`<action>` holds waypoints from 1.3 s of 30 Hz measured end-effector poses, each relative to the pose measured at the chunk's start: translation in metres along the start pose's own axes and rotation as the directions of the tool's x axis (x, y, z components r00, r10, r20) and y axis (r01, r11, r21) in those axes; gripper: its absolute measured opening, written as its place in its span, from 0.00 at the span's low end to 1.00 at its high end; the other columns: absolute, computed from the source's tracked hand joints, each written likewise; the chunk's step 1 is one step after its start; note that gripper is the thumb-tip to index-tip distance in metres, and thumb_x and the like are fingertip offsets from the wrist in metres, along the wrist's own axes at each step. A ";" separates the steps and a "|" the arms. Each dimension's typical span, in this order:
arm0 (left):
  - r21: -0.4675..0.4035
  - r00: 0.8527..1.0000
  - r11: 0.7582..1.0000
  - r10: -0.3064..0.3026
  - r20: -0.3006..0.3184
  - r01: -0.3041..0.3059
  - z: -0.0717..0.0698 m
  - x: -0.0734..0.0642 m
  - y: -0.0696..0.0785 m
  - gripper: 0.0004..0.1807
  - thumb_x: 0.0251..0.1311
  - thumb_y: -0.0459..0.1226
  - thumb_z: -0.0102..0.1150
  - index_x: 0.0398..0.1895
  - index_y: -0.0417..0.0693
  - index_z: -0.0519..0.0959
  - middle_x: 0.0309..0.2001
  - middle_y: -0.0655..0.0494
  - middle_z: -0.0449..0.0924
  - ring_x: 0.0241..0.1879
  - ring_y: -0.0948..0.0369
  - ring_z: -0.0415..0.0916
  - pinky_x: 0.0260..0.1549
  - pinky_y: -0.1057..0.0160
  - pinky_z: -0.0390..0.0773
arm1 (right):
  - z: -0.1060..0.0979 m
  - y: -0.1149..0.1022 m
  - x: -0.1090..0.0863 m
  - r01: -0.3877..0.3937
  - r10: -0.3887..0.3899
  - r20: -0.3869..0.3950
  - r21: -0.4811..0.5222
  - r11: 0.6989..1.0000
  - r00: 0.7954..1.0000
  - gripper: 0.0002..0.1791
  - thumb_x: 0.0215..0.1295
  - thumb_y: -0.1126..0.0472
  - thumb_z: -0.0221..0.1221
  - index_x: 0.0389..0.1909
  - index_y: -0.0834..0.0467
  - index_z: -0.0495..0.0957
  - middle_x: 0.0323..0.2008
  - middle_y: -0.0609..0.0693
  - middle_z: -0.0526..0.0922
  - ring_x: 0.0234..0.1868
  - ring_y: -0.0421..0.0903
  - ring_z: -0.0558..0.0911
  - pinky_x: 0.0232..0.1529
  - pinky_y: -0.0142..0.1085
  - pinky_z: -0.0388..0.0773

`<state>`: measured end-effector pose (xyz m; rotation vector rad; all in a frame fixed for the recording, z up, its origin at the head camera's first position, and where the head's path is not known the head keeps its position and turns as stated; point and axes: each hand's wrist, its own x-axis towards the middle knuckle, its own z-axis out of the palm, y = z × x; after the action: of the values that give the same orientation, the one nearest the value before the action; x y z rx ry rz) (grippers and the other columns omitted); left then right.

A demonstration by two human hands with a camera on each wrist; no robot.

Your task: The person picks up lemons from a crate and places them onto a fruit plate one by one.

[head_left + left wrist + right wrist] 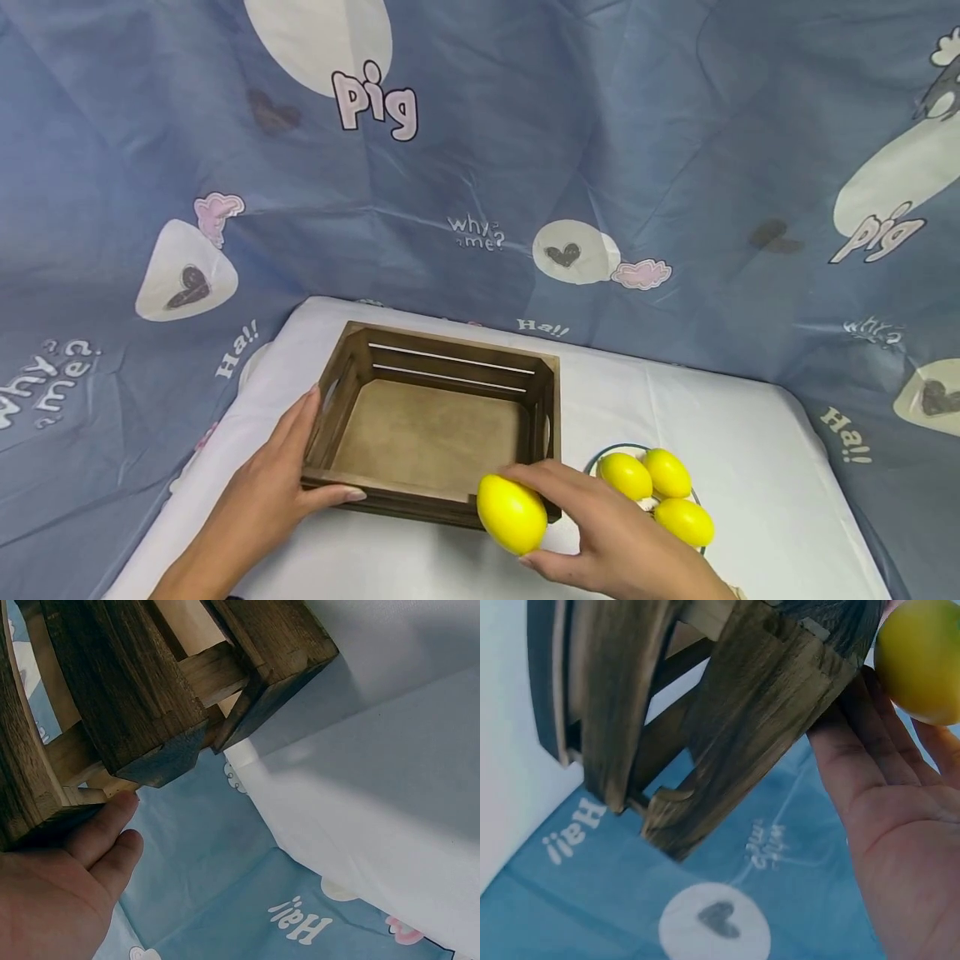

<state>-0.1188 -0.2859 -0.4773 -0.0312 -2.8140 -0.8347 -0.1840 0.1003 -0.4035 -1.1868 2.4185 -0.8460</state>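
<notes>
A brown slatted wooden crate (435,429) stands on the white-covered table, and no things show inside it. My left hand (277,475) grips its near left corner, thumb along the front rim and fingers against the left side; in the left wrist view this hand (67,900) touches the slats. Between thumb and fingers my right hand (600,525) holds a yellow lemon (512,514) at the crate's near right corner. The lemon (922,664) also shows at the right edge of the right wrist view. Right of the crate, several more lemons (684,522) lie on a blue-rimmed plate (609,448).
White cloth covers the table (750,450). Behind it and at its sides hangs a blue printed fabric (465,167) with lettering and hearts. The plate's near part is partly hidden by my right arm.
</notes>
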 end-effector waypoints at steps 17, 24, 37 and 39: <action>-0.016 1.000 1.000 -0.016 0.022 0.016 0.000 0.000 0.000 0.75 0.45 0.60 0.81 0.87 0.47 0.40 0.80 0.36 0.54 0.69 0.32 0.65 0.52 0.29 0.73 | -0.010 0.027 -0.059 -0.047 0.025 -0.294 -0.067 0.997 0.955 0.47 0.56 0.53 0.80 0.76 0.41 0.68 0.65 0.35 0.78 0.56 0.38 0.80 0.54 0.37 0.83; -0.007 0.999 1.000 -0.017 0.027 0.017 0.001 0.000 0.000 0.76 0.45 0.60 0.82 0.87 0.47 0.39 0.79 0.35 0.54 0.69 0.32 0.65 0.51 0.29 0.74 | -0.002 0.048 -0.085 -0.207 0.134 -0.427 -0.130 0.970 0.894 0.48 0.48 0.54 0.84 0.72 0.44 0.73 0.63 0.37 0.80 0.54 0.35 0.82 0.52 0.34 0.84; -0.009 1.000 1.000 -0.014 0.015 0.014 0.002 0.001 0.000 0.76 0.43 0.59 0.83 0.87 0.47 0.40 0.79 0.35 0.55 0.68 0.31 0.66 0.50 0.28 0.74 | 0.035 0.079 -0.116 -0.592 0.539 -0.488 0.056 0.804 0.686 0.46 0.56 0.58 0.79 0.73 0.62 0.66 0.61 0.61 0.81 0.56 0.61 0.85 0.56 0.58 0.81; -0.010 0.999 1.000 -0.027 0.028 0.027 0.002 0.001 0.000 0.76 0.44 0.59 0.82 0.87 0.47 0.39 0.80 0.35 0.54 0.68 0.31 0.66 0.50 0.28 0.74 | 0.042 0.083 -0.119 -0.604 0.536 -0.524 0.051 0.796 0.662 0.46 0.54 0.62 0.79 0.72 0.64 0.67 0.60 0.61 0.81 0.55 0.61 0.85 0.55 0.57 0.81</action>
<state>-0.1200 -0.2848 -0.4782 -0.0065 -2.8422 -0.8607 -0.1411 0.2196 -0.4861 -0.1387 3.0450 -0.8757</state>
